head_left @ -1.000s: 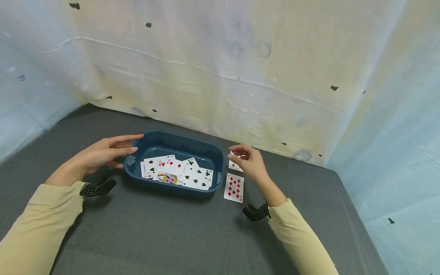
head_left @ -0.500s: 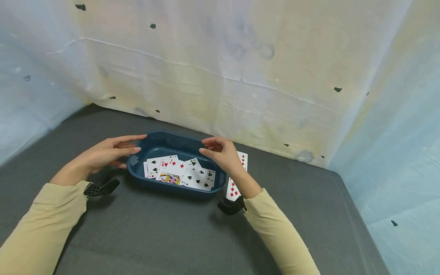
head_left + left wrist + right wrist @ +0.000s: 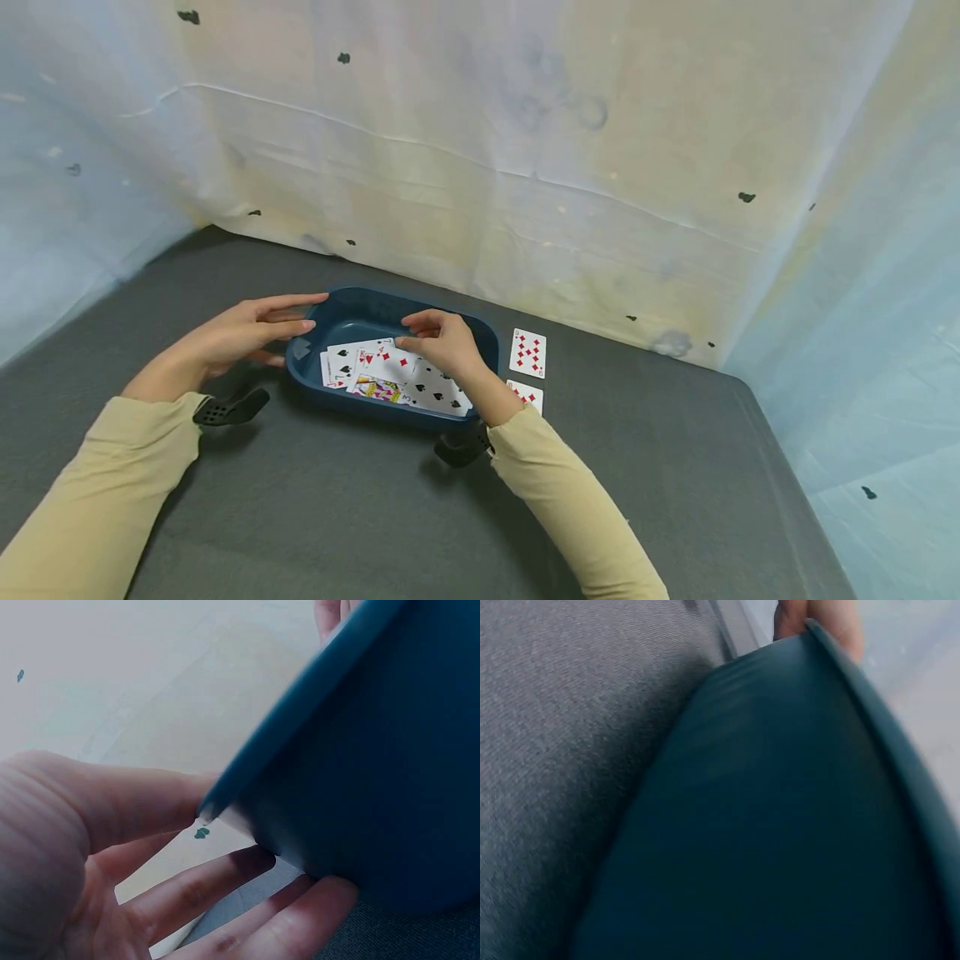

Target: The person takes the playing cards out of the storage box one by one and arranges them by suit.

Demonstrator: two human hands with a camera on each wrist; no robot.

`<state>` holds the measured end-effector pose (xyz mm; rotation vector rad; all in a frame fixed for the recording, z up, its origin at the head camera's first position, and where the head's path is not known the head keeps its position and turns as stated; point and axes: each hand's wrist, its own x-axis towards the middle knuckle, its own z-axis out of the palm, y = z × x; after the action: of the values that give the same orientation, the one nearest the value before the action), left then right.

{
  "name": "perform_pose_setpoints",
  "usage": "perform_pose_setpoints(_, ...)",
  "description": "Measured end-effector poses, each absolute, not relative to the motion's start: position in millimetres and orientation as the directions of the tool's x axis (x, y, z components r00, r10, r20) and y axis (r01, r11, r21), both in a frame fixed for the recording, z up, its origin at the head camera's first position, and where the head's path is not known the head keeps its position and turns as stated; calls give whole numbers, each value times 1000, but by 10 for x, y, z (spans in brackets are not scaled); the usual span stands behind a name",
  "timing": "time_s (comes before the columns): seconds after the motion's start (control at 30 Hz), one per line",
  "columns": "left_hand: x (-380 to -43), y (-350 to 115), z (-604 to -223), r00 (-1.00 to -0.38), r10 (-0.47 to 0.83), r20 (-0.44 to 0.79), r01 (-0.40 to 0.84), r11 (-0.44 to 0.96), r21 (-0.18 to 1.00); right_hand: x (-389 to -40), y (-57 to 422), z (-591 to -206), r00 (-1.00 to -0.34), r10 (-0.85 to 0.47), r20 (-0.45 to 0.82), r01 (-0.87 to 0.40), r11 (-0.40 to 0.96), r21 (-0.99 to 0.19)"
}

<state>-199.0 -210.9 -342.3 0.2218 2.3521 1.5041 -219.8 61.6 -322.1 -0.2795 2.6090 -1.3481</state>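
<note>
A dark blue plastic basin (image 3: 390, 412) holds several face-up playing cards (image 3: 382, 363), a king among them. At its left end my left hand (image 3: 228, 337) grips the rim. In the left wrist view, fingers of the left hand (image 3: 187, 896) lie against the basin's outer wall (image 3: 390, 787) and the thumb is at the rim. My right hand (image 3: 450, 343) hovers over the basin's right part, fingers loosely bent, thumb apart from them, with no card visible between. It covers some cards. The right wrist view shows mostly the basin's outer wall (image 3: 757, 810).
Right of the basin, a nine of diamonds (image 3: 528, 353) lies on the dark grey table (image 3: 675, 467). Below it is another red diamond card (image 3: 528, 392), partly hidden by my right forearm. A pale patterned curtain (image 3: 480, 167) hangs behind the table.
My right hand has moved left from the upper card on the table to over the basin. The left hand stays at the basin's end. The whole view has shifted slightly.
</note>
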Motion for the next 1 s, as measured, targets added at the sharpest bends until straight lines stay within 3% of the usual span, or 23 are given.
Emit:
perform_pose_setpoints(0.33, -1991, -2093, -3413, -927, 321, -193, -52, 402, 914, -2221, 565, -3363, -948, -275, -160, -57, 642, -764)
perform_pose_setpoints(0.67, -1980, -2107, -3406, -925, 329, -192, -49, 399, 916, -2195, 573, -3385, -936, -277, -216, -91, 785, -613)
perform_pose_setpoints(1.0, -1988, -2102, -3417, -927, 322, -193, -44, 419, 907, -2156, 578, -3380, -923, -312, -226, -109, 774, -624)
